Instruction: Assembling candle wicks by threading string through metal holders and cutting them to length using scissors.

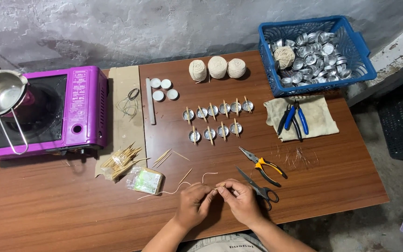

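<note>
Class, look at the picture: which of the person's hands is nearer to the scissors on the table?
Right. The right hand lies just beside the scissors, almost touching the handles; the left hand is farther, on the right hand's other side.

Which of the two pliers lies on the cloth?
The blue-handled pliers lie on the beige cloth near the blue basket; the yellow-handled pliers lie on the bare table.
</note>
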